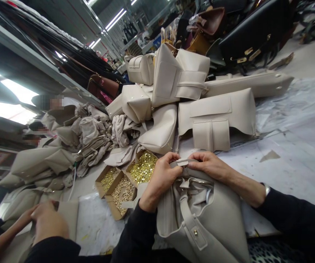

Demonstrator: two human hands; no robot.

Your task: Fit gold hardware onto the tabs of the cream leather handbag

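Observation:
A beige handbag (226,219) stands open in front of me, its lining and zipper showing inside. At its far rim, my left hand (161,179) and my right hand (211,166) pinch a beige strap piece (186,162) from either side. The fingers of both hands are closed on it, close together. On the near side of the bag, a strap tab (192,224) with a gold stud curves over the rim. Left of my left hand are cardboard boxes (110,207) holding small gold metal pieces (146,166).
Several beige bags (217,109) are stacked just beyond my hands. Crumpled lining and bag parts (88,131) are heaped to the left. Another person's hands (48,219) work at lower left. A black bag (256,33) lies at back right. A leather scrap (269,156) rests on the table (305,175).

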